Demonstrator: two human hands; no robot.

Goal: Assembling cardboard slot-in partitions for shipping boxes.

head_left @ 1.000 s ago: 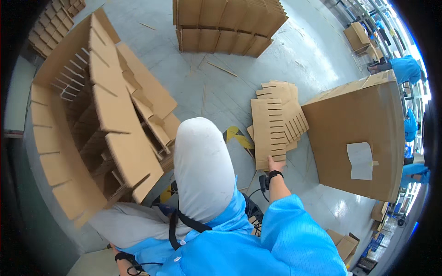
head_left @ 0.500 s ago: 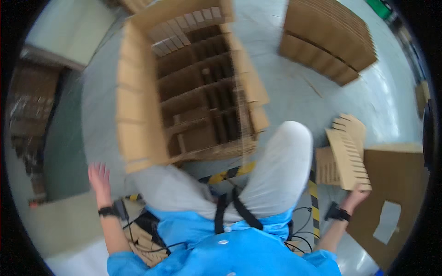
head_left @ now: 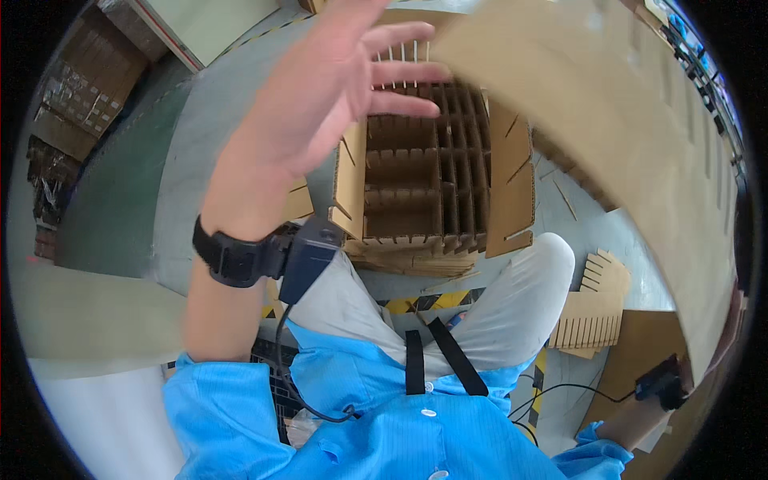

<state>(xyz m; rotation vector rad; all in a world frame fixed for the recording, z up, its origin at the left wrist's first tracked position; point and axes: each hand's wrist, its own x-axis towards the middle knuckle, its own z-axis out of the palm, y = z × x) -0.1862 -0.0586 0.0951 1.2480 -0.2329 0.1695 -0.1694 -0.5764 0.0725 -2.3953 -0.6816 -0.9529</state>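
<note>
My left hand (head_left: 328, 100) is raised over the far left part of a cardboard divider grid (head_left: 404, 166), fingers spread, holding nothing. A large slotted cardboard divider strip (head_left: 600, 112) hangs close in front of me, blurred, sweeping from the top middle down to the right edge. At its lower end is my right hand (head_left: 725, 330), mostly hidden at the dark rim, gripping the strip. Slotted flaps (head_left: 510, 180) stand along the sides of the grid, which has several cells. It rests on a stack of flat cardboard (head_left: 416, 262) in front of my knees.
More slotted cardboard pieces (head_left: 588, 320) lie on the floor by my right knee, beside a large brown cardboard sheet (head_left: 644, 336). Black cables (head_left: 568, 387) run near my right side. Yellow-black floor tape (head_left: 440, 301) passes between my legs. Wrapped cartons (head_left: 92, 80) stand far left.
My left hand has risen from the lower left to above the grid. My right hand has lifted the slotted strip off the pile at the right, and it now covers the upper right.
</note>
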